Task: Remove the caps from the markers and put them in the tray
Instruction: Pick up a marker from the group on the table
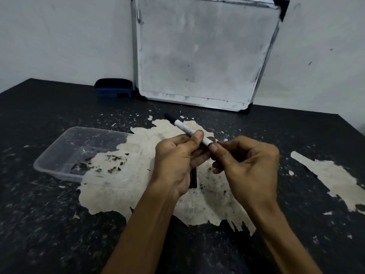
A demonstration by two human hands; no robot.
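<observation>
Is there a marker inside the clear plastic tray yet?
No, the clear tray on the table holds no marker; the white marker is up in the left hand and right hand.

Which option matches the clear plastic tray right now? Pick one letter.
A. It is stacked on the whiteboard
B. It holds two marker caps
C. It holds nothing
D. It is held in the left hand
C: the clear plastic tray sits on the black speckled table with only the table surface showing through it, while both hands hold the white marker to its right.
</observation>
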